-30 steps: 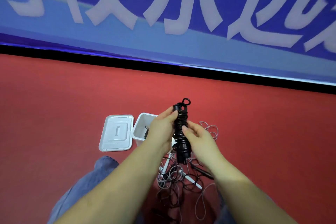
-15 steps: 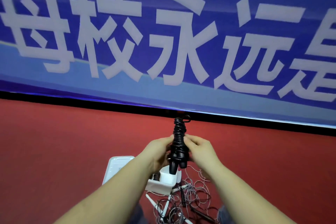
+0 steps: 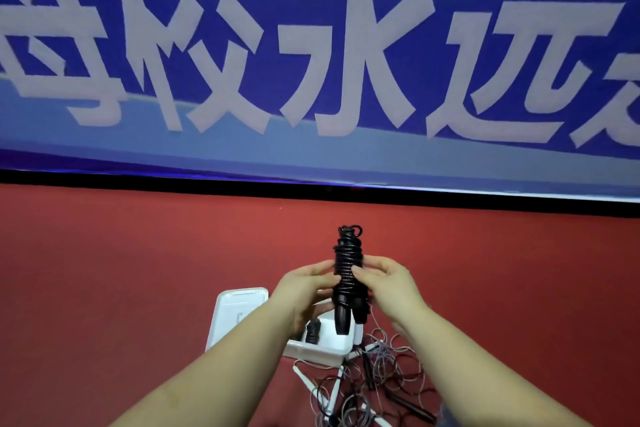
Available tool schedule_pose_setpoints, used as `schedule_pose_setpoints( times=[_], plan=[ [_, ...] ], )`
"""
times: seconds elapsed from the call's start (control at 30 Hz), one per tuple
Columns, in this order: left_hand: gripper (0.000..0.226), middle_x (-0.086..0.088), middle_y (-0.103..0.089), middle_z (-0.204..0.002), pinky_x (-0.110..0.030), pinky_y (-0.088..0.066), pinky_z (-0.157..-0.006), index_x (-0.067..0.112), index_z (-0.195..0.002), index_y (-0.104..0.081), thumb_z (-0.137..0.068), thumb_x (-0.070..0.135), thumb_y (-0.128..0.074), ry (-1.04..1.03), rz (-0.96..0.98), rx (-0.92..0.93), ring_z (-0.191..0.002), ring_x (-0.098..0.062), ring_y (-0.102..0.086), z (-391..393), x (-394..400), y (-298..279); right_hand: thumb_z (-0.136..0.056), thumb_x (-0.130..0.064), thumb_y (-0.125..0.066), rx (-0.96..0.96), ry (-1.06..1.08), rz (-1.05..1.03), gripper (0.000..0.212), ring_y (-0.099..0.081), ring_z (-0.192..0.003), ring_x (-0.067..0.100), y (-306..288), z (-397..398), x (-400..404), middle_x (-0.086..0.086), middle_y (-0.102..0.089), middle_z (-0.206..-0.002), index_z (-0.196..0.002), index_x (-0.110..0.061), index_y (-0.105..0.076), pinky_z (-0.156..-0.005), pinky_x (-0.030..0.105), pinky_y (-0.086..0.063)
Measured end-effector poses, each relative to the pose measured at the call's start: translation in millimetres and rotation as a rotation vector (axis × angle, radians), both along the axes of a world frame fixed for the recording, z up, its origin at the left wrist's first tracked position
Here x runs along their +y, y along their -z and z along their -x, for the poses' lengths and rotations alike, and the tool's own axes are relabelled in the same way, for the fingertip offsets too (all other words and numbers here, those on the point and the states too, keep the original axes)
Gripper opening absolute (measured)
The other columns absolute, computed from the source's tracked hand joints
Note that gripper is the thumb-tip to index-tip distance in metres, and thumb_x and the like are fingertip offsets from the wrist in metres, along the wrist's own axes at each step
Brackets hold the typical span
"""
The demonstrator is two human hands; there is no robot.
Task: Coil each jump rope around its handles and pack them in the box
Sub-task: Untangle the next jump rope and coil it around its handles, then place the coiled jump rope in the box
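While both hands pinch the black rope [image 3: 347, 270] upright above the box [image 3: 320, 348], I worry most about the loose loop at its top. My left hand [image 3: 304, 291] grips one side of the coil and my right hand [image 3: 384, 282] the other, fingers curled on it. If either grip slackens before the end is tucked, I expect the turns to spring off the handles. Dropping it short risks landing in the tangle [image 3: 367, 388] of uncoiled ropes just beside the box.
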State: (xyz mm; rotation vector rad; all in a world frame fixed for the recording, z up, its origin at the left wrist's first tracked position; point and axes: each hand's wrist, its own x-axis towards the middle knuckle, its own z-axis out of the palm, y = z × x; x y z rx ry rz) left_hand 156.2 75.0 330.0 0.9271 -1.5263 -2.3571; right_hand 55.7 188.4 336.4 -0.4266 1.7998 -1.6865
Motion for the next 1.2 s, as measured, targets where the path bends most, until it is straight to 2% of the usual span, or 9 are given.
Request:
schedule_pose_setpoints(
  times=[0.2,0.33,0.4,0.5,0.63,0.77,0.93,1.1,1.2],
  plan=[
    [0.034,-0.001,-0.07,-0.09,-0.017,-0.05,-0.05,0.013,-0.121,-0.06,-0.089,0.001,-0.059,0.012,-0.049,-0.146,-0.062,-0.007,-0.068,55,-56,79,-0.089,-0.004,-0.06,-0.159,-0.021,-0.11,0.023,-0.064,-0.1,0.026,75,51,-53,0.012,-0.067,-0.109,-0.111,-0.01,-0.059,-0.089,0.04,-0.052],
    [0.037,-0.007,-0.068,-0.103,-0.03,-0.05,-0.081,0.011,-0.126,-0.057,-0.091,0.002,-0.056,-0.002,-0.138,-0.21,-0.084,-0.018,-0.065,78,-82,152,-0.091,-0.001,-0.055,-0.245,-0.098,-0.189,0.032,-0.062,-0.087,0.016,135,74,-79,0.011,-0.065,-0.109,-0.121,-0.008,-0.053,-0.065,0.017,-0.052],
    [0.037,-0.013,-0.068,-0.108,-0.034,-0.052,-0.085,0.006,-0.126,-0.056,-0.09,-0.004,-0.054,-0.014,-0.206,-0.23,-0.086,-0.021,-0.065,85,-91,190,-0.091,0.002,-0.054,-0.274,-0.108,-0.245,0.036,-0.06,-0.089,0.018,169,84,-89,0.015,-0.064,-0.115,-0.126,-0.003,-0.05,-0.057,0.012,-0.051],
    [0.033,-0.002,-0.073,-0.093,-0.022,-0.055,-0.061,0.009,-0.118,-0.059,-0.088,-0.005,-0.056,-0.035,-0.236,-0.314,-0.071,-0.01,-0.069,95,-101,240,-0.09,0.003,-0.055,-0.305,-0.099,-0.329,0.04,-0.06,-0.088,0.018,223,95,-103,0.015,-0.064,-0.11,-0.129,0.0,-0.049,-0.066,0.018,-0.051],
    [0.039,-0.002,-0.069,-0.094,-0.02,-0.054,-0.059,0.008,-0.124,-0.057,-0.088,-0.006,-0.057,-0.049,-0.225,-0.414,-0.067,-0.007,-0.066,112,-121,297,-0.09,0.002,-0.054,-0.354,-0.108,-0.426,0.044,-0.061,-0.098,0.023,281,108,-127,0.011,-0.062,-0.115,-0.133,-0.004,-0.047,-0.086,0.034,-0.05],
    [0.037,-0.006,-0.068,-0.093,-0.023,-0.052,-0.063,0.002,-0.125,-0.056,-0.089,-0.008,-0.053,-0.021,-0.166,-0.447,-0.072,-0.014,-0.064,132,-144,337,-0.092,0.001,-0.052,-0.387,-0.101,-0.46,0.042,-0.056,-0.116,0.029,319,123,-151,0.003,-0.058,-0.103,-0.133,-0.007,-0.048,-0.098,0.042,-0.044],
    [0.031,-0.002,-0.064,-0.08,-0.016,-0.048,-0.049,0.008,-0.118,-0.058,-0.09,-0.005,-0.054,0.016,-0.061,-0.493,-0.056,-0.006,-0.061,156,-163,373,-0.088,-0.001,-0.06,-0.383,-0.091,-0.465,0.047,-0.059,-0.108,0.024,361,141,-169,0.006,-0.061,-0.111,-0.133,-0.006,-0.047,-0.097,0.04,-0.045],
    [0.032,-0.002,-0.064,-0.081,-0.024,-0.049,-0.063,0.008,-0.116,-0.061,-0.089,-0.007,-0.053,0.092,-0.036,-0.568,-0.07,-0.014,-0.06,163,-158,422,-0.087,-0.002,-0.062,-0.313,-0.087,-0.581,0.045,-0.061,-0.108,0.031,411,143,-169,0.009,-0.064,-0.114,-0.13,-0.007,-0.05,-0.093,0.045,-0.048],
    [0.026,-0.006,-0.064,-0.081,-0.024,-0.049,-0.06,0.012,-0.1,-0.064,-0.088,-0.007,-0.049,0.099,-0.003,-0.593,-0.067,-0.017,-0.059,172,-155,441,-0.085,-0.001,-0.06,-0.259,-0.058,-0.629,0.039,-0.065,-0.095,0.034,438,143,-176,0.017,-0.067,-0.109,-0.123,-0.005,-0.055,-0.074,0.037,-0.052]
  ],
)
